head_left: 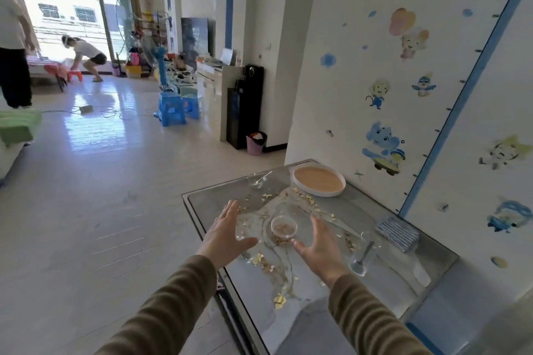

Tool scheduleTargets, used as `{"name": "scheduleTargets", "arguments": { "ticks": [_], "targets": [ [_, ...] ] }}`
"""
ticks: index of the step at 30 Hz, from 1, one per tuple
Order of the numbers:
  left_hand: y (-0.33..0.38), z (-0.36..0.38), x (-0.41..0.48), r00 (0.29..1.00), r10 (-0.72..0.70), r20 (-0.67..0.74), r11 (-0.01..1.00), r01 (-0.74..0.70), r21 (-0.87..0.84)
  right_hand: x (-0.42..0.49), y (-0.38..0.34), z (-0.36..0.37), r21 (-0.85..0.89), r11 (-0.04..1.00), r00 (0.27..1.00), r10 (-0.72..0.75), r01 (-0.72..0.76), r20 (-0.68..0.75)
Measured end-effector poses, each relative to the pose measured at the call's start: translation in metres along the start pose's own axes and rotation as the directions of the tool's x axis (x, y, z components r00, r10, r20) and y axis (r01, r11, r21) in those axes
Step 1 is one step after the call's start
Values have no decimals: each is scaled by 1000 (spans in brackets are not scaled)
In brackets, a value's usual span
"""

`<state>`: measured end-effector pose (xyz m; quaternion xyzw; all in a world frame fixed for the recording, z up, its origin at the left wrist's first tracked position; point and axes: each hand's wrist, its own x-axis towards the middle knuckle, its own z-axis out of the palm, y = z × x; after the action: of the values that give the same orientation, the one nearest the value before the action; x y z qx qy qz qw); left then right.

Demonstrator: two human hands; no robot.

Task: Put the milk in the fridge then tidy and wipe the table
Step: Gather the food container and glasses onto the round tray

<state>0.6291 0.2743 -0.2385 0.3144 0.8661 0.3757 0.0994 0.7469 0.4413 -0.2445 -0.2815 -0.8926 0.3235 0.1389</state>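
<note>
A glass-topped table stands against the wall, strewn with yellowish crumbs. At its middle sits a small clear cup with crumbs inside. My left hand hovers open to the left of the cup, and my right hand hovers open to its right; neither touches it. A clear glass with a spoon stands to the right of my right hand. A folded blue striped cloth lies near the wall. A white plate with a tan inside sits at the far end. No milk is visible.
A clear glass dish lies at the table's far left corner. Beyond the table are open floor, a pink bin, a dark dispenser and blue stools. Two people are far off at the left, by the window.
</note>
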Motion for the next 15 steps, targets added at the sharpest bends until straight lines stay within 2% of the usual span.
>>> {"name": "scheduleTargets", "arguments": {
  "ticks": [9, 15],
  "targets": [
    [-68, -41, 124, 984, 79, 157, 995, -87, 40, 106, -38, 73, 99, 982, 985, 164, -159, -52],
    [-97, -27, 185, 950, 115, 291, 992, -125, 16, 142, -31, 106, 44, 954, 952, 298, -296, -65]
  ]
}}
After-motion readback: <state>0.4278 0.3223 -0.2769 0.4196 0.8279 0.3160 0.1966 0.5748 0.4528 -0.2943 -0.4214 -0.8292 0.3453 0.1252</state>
